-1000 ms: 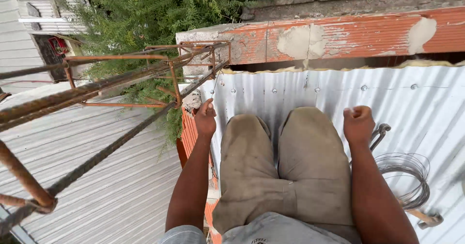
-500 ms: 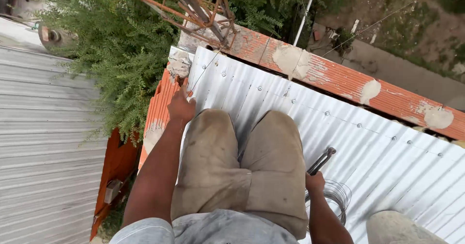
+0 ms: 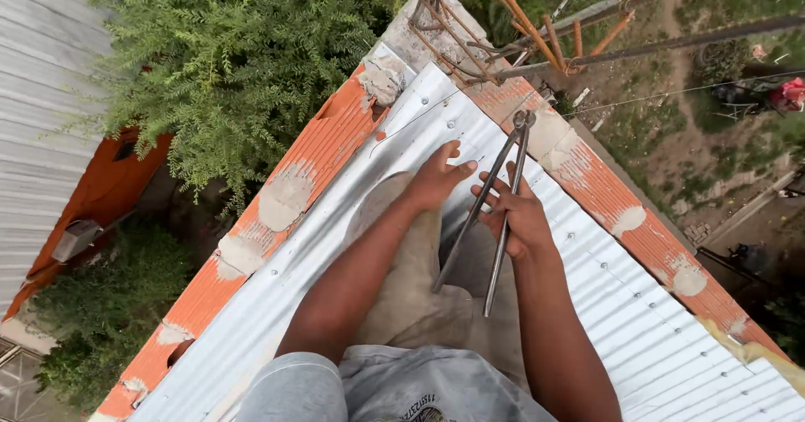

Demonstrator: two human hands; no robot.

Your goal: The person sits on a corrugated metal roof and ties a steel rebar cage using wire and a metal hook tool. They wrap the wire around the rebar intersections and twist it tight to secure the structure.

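Kneeling: person is crouching on the metal roof sheet (image 3: pixel 620 305), knees toward its far corner.
Right hand (image 3: pixel 518 217): is gripping the long pincers (image 3: pixel 495 204) by their handles — fingers wrapped, handles spread.
Left hand (image 3: pixel 438 175): is resting open-fingered just beside the pincers, holding nothing.
Pincers: head is pointing at the rusty rebar cage (image 3: pixel 503 28) past the corner.
Progress: nothing is being tied yet, I judge.
Change: half a second ago the pincers were low by the thigh — now they are raised ahead.

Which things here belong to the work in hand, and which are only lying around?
In use:
- long-handled pincers, held in the right hand
- left hand, resting beside them
- corrugated metal roof sheet
- rusty rebar cage, just beyond the pincer jaws

Only around:
- brick wall top
- green tree
- grey box on the orange wall below
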